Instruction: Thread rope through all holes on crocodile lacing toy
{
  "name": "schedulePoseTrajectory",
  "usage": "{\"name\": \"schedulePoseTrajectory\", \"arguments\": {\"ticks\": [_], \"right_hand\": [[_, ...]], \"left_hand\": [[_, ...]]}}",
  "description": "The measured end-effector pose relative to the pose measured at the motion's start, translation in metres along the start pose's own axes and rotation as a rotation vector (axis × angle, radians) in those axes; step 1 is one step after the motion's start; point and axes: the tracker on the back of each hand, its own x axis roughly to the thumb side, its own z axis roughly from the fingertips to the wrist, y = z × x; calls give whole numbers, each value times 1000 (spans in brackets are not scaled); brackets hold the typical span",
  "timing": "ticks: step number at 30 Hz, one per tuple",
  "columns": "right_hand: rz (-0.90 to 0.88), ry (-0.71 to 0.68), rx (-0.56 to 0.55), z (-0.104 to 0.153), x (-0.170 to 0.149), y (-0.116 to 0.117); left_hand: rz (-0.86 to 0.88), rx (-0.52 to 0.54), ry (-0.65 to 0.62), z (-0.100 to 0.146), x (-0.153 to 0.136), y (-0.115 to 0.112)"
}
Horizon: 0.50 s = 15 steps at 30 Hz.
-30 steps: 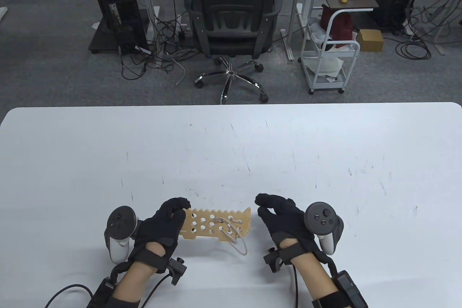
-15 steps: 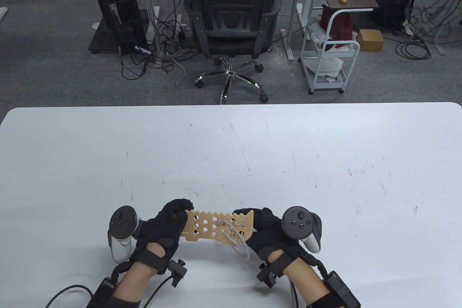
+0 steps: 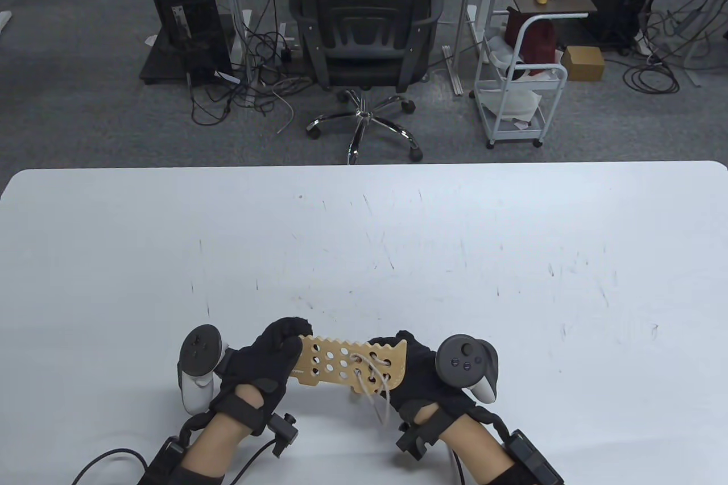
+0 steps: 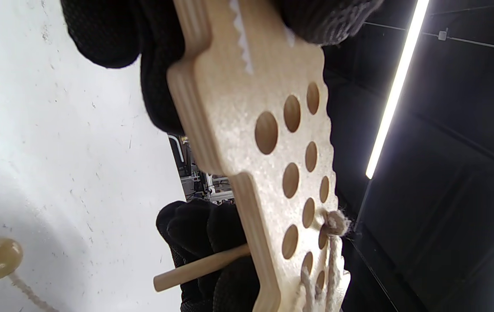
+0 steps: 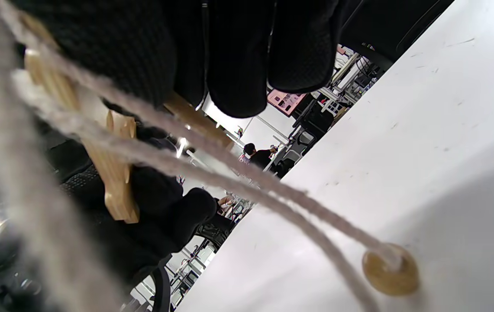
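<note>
The wooden crocodile board (image 3: 335, 363) hangs a little above the table near its front edge. My left hand (image 3: 273, 357) grips its left end, fingers (image 4: 99, 30) curled round the edge. My right hand (image 3: 418, 371) reaches under the right end. In the left wrist view its fingers (image 4: 199, 229) close round a wooden needle (image 4: 195, 269) that sticks out below the board (image 4: 247, 86). Beige rope (image 3: 382, 394) is laced through the right-hand holes and hangs in loops. Its end bead (image 5: 389, 269) lies on the table.
The white table (image 3: 364, 235) stretches wide beyond the hands. A black office chair (image 3: 364, 36) and a white trolley (image 3: 520, 104) stand on the floor past the far edge.
My right hand moved left from beside the board to under its right end. The board and my left hand shifted slightly right and toward me.
</note>
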Motion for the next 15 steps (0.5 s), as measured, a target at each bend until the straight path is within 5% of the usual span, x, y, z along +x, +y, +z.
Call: {"name": "schedulePoseTrajectory", "arguments": {"ticks": [15], "right_hand": [[-57, 69, -80, 1, -11, -16]], "left_hand": [[1, 64, 8, 1, 0, 11]]}}
